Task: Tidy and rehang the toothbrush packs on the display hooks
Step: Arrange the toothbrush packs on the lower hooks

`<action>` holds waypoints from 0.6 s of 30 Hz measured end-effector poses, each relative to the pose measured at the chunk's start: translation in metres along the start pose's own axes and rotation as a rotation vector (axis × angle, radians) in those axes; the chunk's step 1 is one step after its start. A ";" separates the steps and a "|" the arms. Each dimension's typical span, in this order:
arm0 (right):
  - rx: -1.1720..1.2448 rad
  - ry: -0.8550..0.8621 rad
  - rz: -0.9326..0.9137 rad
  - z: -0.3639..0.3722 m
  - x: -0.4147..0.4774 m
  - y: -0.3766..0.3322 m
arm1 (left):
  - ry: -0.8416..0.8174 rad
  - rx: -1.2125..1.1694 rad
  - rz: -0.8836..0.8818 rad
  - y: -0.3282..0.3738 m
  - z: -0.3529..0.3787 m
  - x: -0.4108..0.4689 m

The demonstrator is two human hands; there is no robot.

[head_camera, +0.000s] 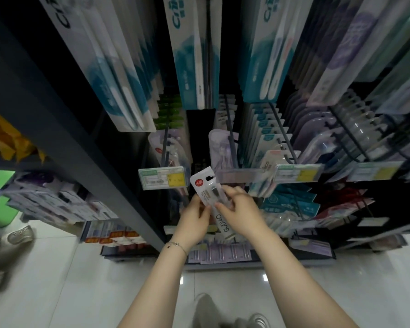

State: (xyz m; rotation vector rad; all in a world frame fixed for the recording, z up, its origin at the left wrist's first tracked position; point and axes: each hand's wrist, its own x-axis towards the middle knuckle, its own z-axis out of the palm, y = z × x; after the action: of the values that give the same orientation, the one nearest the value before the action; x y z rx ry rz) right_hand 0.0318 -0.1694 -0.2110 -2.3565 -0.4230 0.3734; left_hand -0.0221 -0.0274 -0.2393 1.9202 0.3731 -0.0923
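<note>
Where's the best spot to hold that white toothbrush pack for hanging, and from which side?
Probably the middle of the toothbrush pack, pinched by its long edges from below, as the left hand and right hand grip it now. The pack is flat and narrow, and its hang hole sits at the upper end, which must stay uncovered.

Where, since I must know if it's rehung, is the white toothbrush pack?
Head view, centre: the white toothbrush pack is gripped between the left hand and right hand, off any hook, just right of the yellow-and-white price tag.
</note>
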 end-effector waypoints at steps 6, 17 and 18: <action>0.037 -0.054 -0.088 -0.002 -0.019 0.022 | 0.039 0.000 -0.026 -0.003 0.021 -0.028; 0.163 0.019 -0.270 -0.063 -0.066 0.057 | 0.252 0.001 0.156 0.048 0.073 -0.082; 0.182 0.033 -0.291 -0.072 -0.069 0.058 | 0.275 -0.002 0.182 0.057 0.078 -0.085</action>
State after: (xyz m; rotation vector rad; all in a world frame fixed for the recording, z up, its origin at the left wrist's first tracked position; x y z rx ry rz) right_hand 0.0081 -0.2799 -0.1900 -2.0846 -0.6765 0.2244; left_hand -0.0767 -0.1359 -0.1974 1.9598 0.3785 0.2942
